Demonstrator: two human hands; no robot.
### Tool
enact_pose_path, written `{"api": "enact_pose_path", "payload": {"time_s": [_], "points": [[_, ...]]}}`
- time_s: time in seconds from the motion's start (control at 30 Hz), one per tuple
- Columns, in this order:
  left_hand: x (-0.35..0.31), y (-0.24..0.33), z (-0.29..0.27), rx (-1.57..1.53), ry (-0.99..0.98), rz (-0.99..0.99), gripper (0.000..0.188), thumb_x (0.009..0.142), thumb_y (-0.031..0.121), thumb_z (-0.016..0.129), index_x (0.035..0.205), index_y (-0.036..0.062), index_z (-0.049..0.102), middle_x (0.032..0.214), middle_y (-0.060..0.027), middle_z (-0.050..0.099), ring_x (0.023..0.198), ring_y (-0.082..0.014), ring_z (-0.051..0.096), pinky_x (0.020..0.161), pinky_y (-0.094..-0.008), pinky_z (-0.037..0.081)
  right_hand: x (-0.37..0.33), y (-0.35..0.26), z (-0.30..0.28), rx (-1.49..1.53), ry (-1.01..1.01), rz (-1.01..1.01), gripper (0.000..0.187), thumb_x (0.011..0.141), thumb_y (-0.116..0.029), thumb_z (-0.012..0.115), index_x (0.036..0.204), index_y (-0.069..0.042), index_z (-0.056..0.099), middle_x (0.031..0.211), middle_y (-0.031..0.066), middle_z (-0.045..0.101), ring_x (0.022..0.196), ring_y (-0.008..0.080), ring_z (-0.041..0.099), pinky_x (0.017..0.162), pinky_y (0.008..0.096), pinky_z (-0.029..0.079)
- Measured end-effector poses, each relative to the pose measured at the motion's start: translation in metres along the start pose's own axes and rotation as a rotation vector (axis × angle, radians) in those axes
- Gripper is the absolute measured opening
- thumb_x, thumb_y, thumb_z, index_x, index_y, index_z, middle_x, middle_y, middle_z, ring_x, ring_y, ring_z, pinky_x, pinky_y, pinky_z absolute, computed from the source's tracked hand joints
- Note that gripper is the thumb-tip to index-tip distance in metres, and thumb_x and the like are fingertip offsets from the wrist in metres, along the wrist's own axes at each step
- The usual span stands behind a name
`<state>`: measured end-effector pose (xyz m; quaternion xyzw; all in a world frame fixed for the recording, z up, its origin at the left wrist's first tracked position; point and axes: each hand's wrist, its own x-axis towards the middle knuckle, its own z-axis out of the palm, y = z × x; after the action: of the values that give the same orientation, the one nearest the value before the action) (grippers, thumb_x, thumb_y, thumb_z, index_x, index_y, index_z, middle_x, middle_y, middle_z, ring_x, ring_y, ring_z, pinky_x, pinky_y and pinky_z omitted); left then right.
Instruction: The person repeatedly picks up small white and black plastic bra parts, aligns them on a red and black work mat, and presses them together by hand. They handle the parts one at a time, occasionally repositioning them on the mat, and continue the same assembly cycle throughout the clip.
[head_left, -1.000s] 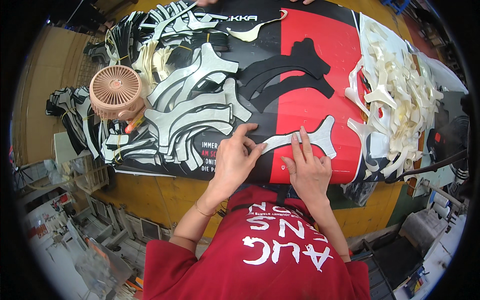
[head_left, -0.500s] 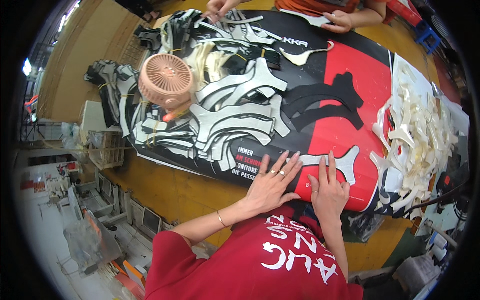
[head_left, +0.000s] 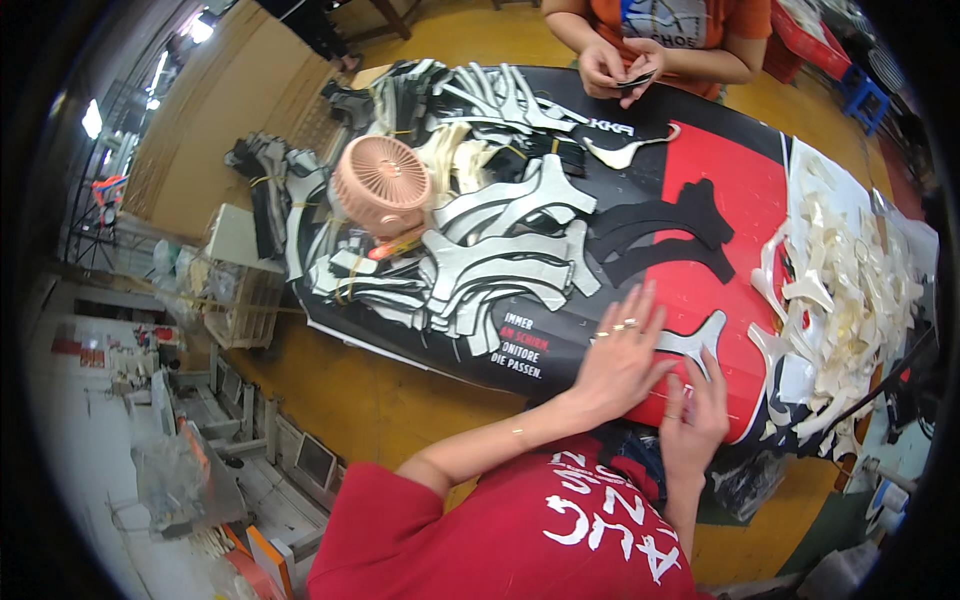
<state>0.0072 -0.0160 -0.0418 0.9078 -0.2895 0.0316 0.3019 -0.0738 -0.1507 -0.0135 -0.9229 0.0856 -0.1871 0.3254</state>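
Observation:
A white Y-shaped cut piece (head_left: 691, 341) with a thin dark edge lies flat on the red part of the table's printed cover. My left hand (head_left: 618, 360) lies flat across its left arm, fingers stretched out and hiding that end. Against the near edge of the same piece rest the fingertips of my right hand (head_left: 699, 408), its fingers extended and apart. Just beyond my hands are several black curved pieces (head_left: 660, 228), overlapping one another. Left of them, white pieces with black undersides (head_left: 505, 255) are heaped in fanned layers.
A pink fan (head_left: 383, 180) stands among the stacks at left, beside tied bundles (head_left: 270, 185). At right is a pile of cream cut pieces (head_left: 825, 290). Across the table, a person's hands (head_left: 622, 75) hold a small dark piece. One cream curved piece (head_left: 625, 150) lies near them.
My left hand has slid right over the piece, closer to my right hand. The other person's hands have come together on a small dark piece; the white one held before is gone from them.

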Motion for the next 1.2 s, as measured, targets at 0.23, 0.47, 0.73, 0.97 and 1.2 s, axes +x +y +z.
{"api": "enact_pose_path", "payload": {"time_s": [0.23, 0.47, 0.73, 0.97, 1.2], "points": [[-0.002, 0.005, 0.012, -0.143, -0.016, -0.047, 0.029, 0.085, 0.014, 0.073, 0.109, 0.0050, 0.060, 0.141, -0.0196, 0.050, 0.131, -0.0386, 0.048, 0.104, -0.0482, 0.041, -0.015, 0.036, -0.046, 0.013, 0.089, 0.309, 0.019, 0.097, -0.011, 0.065, 0.106, 0.005, 0.068, 0.096, 0.0168, 0.069, 0.084, 0.0289, 0.067, 0.076, 0.0373, 0.052], [0.001, -0.027, -0.054, -0.225, -0.041, -0.048, 0.022, 0.085, 0.010, 0.074, 0.102, 0.0034, 0.064, 0.094, -0.0135, 0.069, 0.087, -0.0331, 0.069, 0.075, -0.0391, 0.054, -0.017, 0.046, -0.053, 0.011, 0.123, 0.267, 0.018, 0.095, -0.011, 0.065, 0.105, 0.003, 0.069, 0.092, 0.0164, 0.069, 0.081, 0.0292, 0.067, 0.074, 0.0366, 0.052], [0.078, -0.103, -0.170, 0.417, 0.385, -0.107, 0.025, 0.088, 0.012, 0.073, 0.110, 0.0024, 0.068, 0.097, -0.0131, 0.070, 0.094, -0.0302, 0.068, 0.083, -0.0380, 0.052, -0.002, 0.027, -0.037, -0.039, 0.072, 0.201, 0.016, 0.092, -0.017, 0.070, 0.100, -0.003, 0.071, 0.086, 0.0145, 0.069, 0.075, 0.0304, 0.070, 0.067, 0.0383, 0.054], [0.130, -0.084, -0.061, 0.176, 0.089, 0.225, 0.037, 0.090, 0.027, 0.071, 0.116, 0.0011, 0.069, 0.127, -0.0166, 0.063, 0.120, -0.0350, 0.056, 0.102, -0.0444, 0.043, -0.005, 0.025, -0.046, -0.028, 0.031, 0.351, 0.022, 0.093, -0.020, 0.070, 0.103, 0.000, 0.071, 0.080, 0.0152, 0.066, 0.066, 0.0261, 0.065, 0.063, 0.0359, 0.051], [0.188, -0.076, -0.003, 0.105, -0.080, 0.344, 0.024, 0.085, 0.025, 0.073, 0.095, 0.0027, 0.075, 0.104, -0.0168, 0.066, 0.101, -0.0340, 0.064, 0.086, -0.0423, 0.053, -0.018, 0.035, -0.063, -0.043, 0.135, 0.420, 0.020, 0.093, -0.017, 0.070, 0.102, 0.000, 0.072, 0.076, 0.0147, 0.065, 0.062, 0.0238, 0.061, 0.061, 0.0347, 0.049]]}}
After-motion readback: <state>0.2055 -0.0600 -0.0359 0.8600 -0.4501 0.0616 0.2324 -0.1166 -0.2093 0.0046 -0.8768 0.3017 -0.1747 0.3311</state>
